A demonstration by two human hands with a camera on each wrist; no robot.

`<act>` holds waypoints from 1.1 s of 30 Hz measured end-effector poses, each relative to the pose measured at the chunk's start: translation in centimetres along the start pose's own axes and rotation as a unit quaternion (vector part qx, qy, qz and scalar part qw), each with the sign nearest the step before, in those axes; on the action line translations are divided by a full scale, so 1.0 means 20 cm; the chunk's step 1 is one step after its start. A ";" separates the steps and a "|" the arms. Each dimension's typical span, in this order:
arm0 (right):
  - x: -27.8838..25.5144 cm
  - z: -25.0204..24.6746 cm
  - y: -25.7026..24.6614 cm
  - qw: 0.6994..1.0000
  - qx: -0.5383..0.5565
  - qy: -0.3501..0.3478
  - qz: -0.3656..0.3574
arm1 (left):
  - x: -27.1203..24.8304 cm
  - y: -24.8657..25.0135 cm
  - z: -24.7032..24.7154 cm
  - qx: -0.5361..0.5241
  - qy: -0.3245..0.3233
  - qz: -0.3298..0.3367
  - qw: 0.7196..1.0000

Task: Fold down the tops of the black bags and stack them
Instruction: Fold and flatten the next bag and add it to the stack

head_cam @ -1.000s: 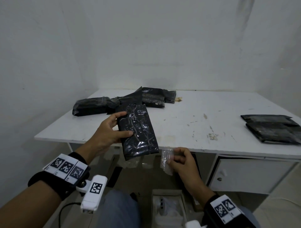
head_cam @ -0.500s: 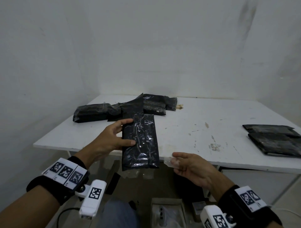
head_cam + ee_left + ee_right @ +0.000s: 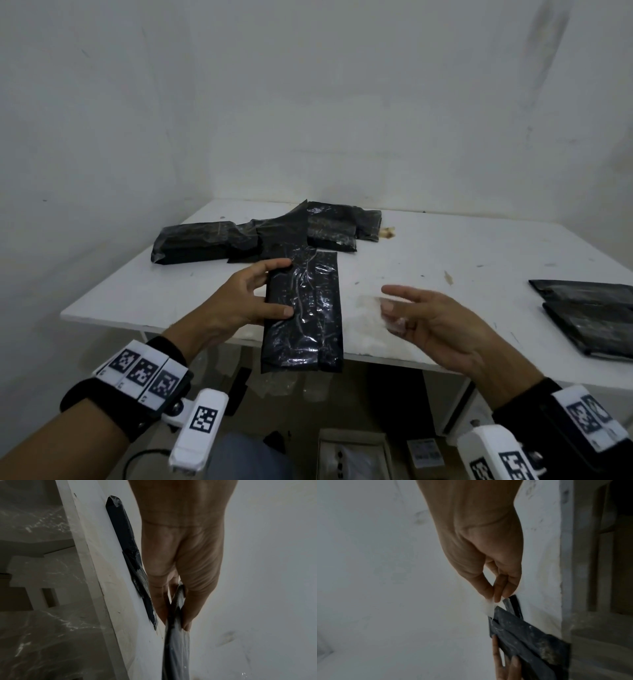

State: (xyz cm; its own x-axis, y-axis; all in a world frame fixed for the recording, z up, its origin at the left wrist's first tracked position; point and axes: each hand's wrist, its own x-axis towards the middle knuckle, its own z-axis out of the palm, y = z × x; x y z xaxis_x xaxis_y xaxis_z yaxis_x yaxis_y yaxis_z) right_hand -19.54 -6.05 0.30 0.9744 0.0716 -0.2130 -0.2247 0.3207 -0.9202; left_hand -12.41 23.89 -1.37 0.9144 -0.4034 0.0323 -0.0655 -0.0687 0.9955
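Note:
A glossy black bag lies lengthwise over the white table's front edge, its near end overhanging. My left hand grips its left edge, thumb on top and fingers stretched along the far side; the left wrist view shows the bag edge-on in that grip. My right hand hovers just right of the bag and pinches a small clear plastic piece, also seen as the clear piece in the right wrist view. A loose pile of black bags lies at the back left. Folded black bags are stacked at the right edge.
White walls close in behind and to the left of the table. A small tan scrap lies beside the back pile. Under the table are a cabinet door and boxes on the floor.
My right hand has risen from below the table's front edge to over the tabletop, still carrying the clear piece. The bag in my left hand has turned straighter.

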 end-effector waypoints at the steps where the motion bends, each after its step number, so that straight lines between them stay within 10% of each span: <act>1: 0.00 0.01 -0.02 0.999 -0.018 -0.003 -0.026 | 0.01 0.00 0.00 -0.001 -0.001 0.001 1.000; 9: 0.00 0.15 0.00 0.952 -0.199 -0.025 -0.231 | 0.05 0.03 0.06 -0.012 -0.012 0.025 1.000; 33: 0.11 0.20 0.15 0.927 -0.288 -0.073 -0.227 | 0.06 0.07 0.10 -0.009 -0.004 0.065 0.998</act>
State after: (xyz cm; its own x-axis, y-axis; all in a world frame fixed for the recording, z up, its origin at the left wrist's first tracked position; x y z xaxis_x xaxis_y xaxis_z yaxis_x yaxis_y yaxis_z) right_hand -18.15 -1.08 -1.60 0.9492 0.1937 0.2481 0.2865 -0.2055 -0.9358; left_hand -12.27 21.51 -0.14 0.8953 -0.4156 0.1600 -0.1753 0.0014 0.9845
